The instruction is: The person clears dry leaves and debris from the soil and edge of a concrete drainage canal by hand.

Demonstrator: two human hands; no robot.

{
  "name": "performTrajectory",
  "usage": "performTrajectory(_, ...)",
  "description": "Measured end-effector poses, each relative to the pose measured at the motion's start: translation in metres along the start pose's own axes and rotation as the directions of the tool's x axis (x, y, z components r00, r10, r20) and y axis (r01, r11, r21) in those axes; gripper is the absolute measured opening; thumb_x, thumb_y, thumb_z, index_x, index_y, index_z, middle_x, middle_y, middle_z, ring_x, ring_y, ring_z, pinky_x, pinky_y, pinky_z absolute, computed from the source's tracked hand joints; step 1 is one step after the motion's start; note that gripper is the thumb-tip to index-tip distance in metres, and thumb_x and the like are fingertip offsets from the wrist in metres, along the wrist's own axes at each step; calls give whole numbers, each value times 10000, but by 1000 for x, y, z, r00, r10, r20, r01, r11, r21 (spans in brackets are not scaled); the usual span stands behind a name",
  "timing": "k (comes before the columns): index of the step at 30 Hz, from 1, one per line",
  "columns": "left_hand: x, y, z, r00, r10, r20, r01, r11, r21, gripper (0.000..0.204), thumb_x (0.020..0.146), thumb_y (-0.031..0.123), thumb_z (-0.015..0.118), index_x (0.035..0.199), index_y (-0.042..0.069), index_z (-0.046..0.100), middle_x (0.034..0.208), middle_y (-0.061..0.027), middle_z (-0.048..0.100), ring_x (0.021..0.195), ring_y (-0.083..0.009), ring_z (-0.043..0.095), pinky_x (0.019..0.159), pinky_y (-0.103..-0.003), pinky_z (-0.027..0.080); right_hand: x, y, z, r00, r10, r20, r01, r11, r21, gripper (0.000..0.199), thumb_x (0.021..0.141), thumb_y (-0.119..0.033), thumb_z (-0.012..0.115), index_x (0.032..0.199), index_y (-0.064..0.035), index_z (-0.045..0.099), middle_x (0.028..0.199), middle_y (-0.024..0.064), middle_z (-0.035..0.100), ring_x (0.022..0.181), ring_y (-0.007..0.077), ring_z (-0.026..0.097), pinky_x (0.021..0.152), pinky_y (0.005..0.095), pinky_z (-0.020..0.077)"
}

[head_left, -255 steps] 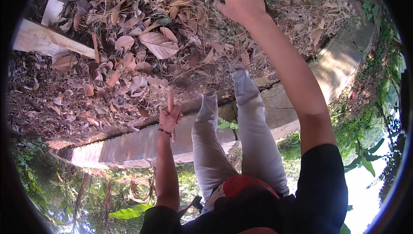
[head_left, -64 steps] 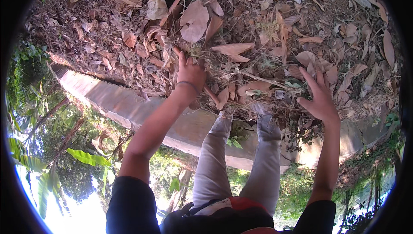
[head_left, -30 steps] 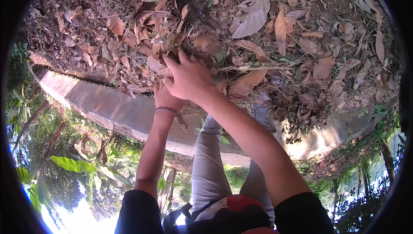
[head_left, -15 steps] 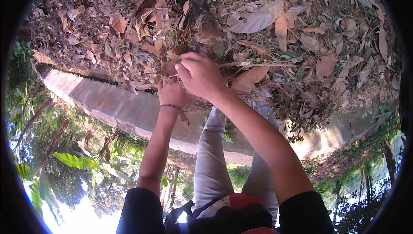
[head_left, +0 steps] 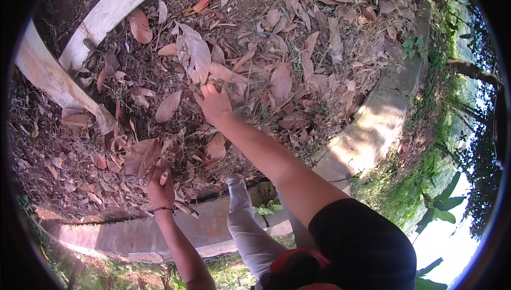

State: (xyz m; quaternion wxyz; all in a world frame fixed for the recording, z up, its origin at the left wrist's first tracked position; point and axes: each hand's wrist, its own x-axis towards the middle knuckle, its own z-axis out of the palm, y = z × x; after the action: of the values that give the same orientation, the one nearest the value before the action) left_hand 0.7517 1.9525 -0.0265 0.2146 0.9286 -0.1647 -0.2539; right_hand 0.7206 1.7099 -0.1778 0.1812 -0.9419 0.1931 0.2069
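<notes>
My left hand (head_left: 161, 190), with a dark band at the wrist, is closed around dry brown leaves (head_left: 143, 157) that stick out past its fingers. Farther out and to the right, my right hand (head_left: 215, 104) reaches over the litter, thumb and fingers apart. Its fingertips are at the lower tip of a large pale dry leaf (head_left: 195, 53); whether they press on it is hard to tell. Close by, another broad brown leaf (head_left: 226, 72) lies to the right of those fingers.
A low concrete kerb (head_left: 207, 223) curves between my legs and the leaf-covered soil, and bends up on the right. Two pale curved slabs (head_left: 109, 10) lie at the far left. A red leaf (head_left: 201, 3) is farther out. Green plants (head_left: 420, 183) grow beyond the kerb.
My view has turned and shifted. The hands, close together before, are now apart: the right has moved outward to the pale leaf, and the left holds a bunch of dry leaves.
</notes>
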Motion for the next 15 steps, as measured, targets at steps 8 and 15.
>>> performTrajectory(8, -16, 46, 4, 978, -161, 132, 131, 968, 213, 308, 821, 109, 595, 1129, 125, 603, 1344, -234, 418, 1250, -386, 403, 941, -414, 426, -1, -24, -18, 975, -93, 201, -55, 774, 630, 423, 792, -199, 610, 1175, -68, 487, 1104, 181, 562, 1046, 357, 547, 828, 439, 471)
performTrajectory(15, -75, 108, -24, 899, -359, 251, 259, 898, 356, 246, 799, 223, 601, 1025, 127, 622, 1078, -215, 603, 992, -390, 586, 822, -470, 477, -76, 52, -92, 962, 48, 269, -259, 470, 844, 696, 825, -382, 599, 1354, -9, 342, 1064, 227, 607, 945, 326, 617, 803, 414, 482)
